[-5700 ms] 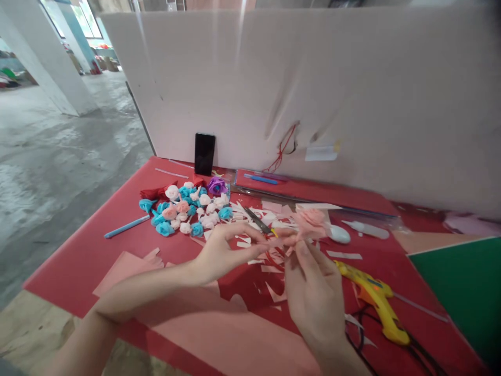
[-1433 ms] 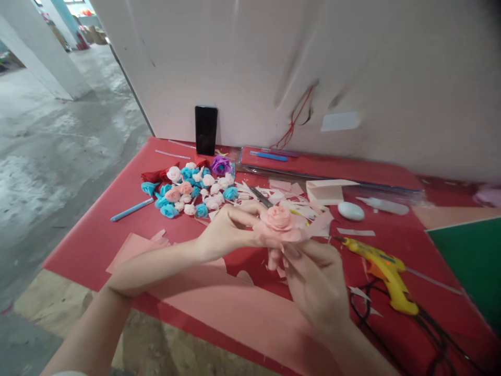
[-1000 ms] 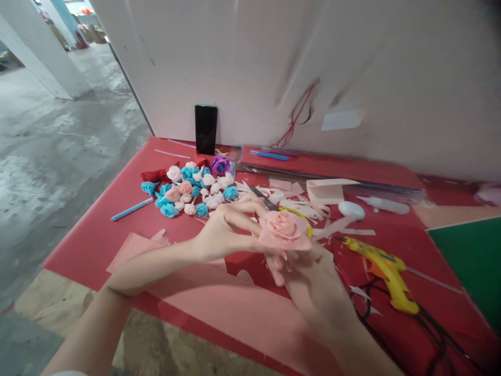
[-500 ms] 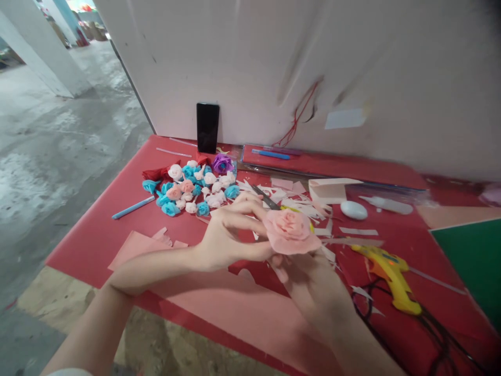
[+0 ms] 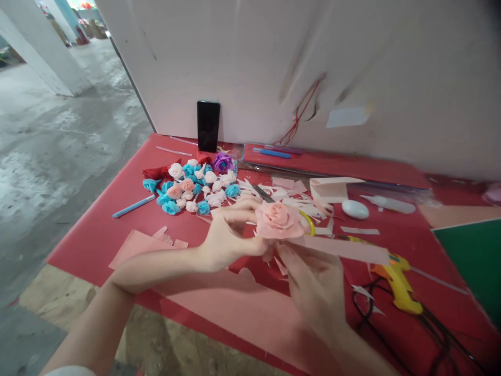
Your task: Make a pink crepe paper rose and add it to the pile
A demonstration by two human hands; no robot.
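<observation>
A pink crepe-paper rose (image 5: 278,219) is held up over the red table (image 5: 102,224). My left hand (image 5: 229,236) pinches its left side, thumb and fingers closed on the petals. My right hand (image 5: 313,279) grips it from underneath, and a long pink paper strip (image 5: 348,249) trails from the rose to the right across that hand. Behind the rose lie scissors with a yellow handle (image 5: 309,222) among white and pink paper scraps (image 5: 297,201).
A pile of small blue, white and pink paper roses (image 5: 191,190) lies at the back left, with a blue pen (image 5: 133,206) beside it. A phone (image 5: 207,126) leans on the white partition. A yellow glue gun (image 5: 397,279) and its cord lie at the right, a green sheet (image 5: 473,266) beyond.
The rose has been turned in my hands and lifted slightly; the pink strip now stretches out to the right from it. Earlier the rose was smaller and held further right.
</observation>
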